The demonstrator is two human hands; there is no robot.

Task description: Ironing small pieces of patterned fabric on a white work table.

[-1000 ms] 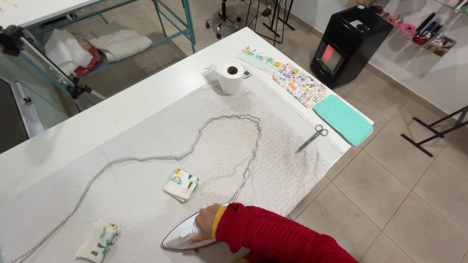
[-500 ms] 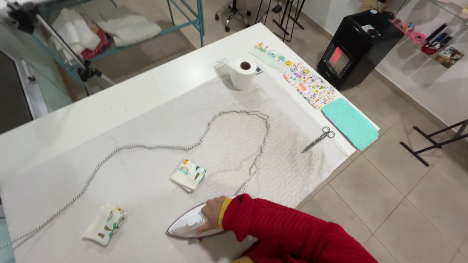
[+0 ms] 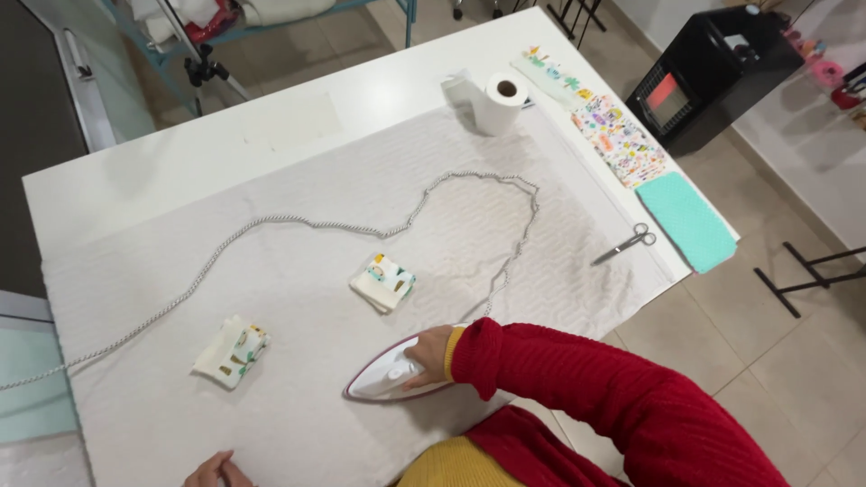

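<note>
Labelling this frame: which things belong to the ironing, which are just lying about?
In use:
right hand gripping the iron
iron cord
white pad
two folded fabric pieces
left hand resting on the pad

Lying about:
scissors
paper roll
printed fabric strips
mint cloth

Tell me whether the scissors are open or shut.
Shut: the scissors lie flat on the table with blades together in one thin line.

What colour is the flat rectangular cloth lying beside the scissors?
Plain mint green rectangular cloth, clearest in the head view.
</note>
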